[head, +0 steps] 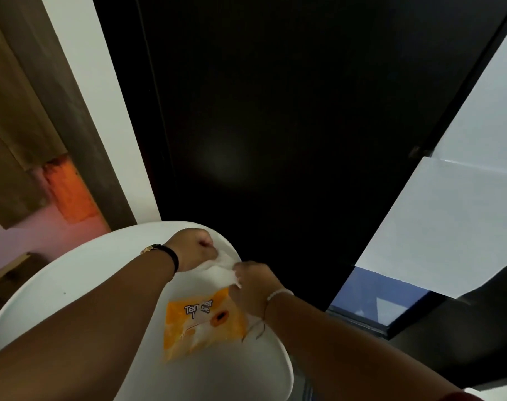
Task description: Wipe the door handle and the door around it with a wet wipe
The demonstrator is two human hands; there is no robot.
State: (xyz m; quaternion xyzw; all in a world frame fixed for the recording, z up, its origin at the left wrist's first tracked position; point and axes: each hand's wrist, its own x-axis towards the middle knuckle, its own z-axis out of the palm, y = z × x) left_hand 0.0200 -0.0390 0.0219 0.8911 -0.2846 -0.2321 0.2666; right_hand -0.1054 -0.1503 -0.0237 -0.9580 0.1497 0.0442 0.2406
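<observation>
A white wet wipe [221,267] is stretched between both my hands, just above the orange wipe packet [201,322]. My left hand [193,250] pinches the wipe's left end. My right hand [253,285] grips its right end. The packet lies flat on a white curved seat [81,282]. The dark door [275,111] fills the middle of the view ahead of me. A small dark fitting [417,151] shows at the door's right edge; I cannot tell whether it is the handle.
A white door frame [101,111] runs along the left of the door, with a brown curtain [12,120] and an orange patch beyond it. A pale wall panel [454,221] stands to the right. Dark floor lies at lower right.
</observation>
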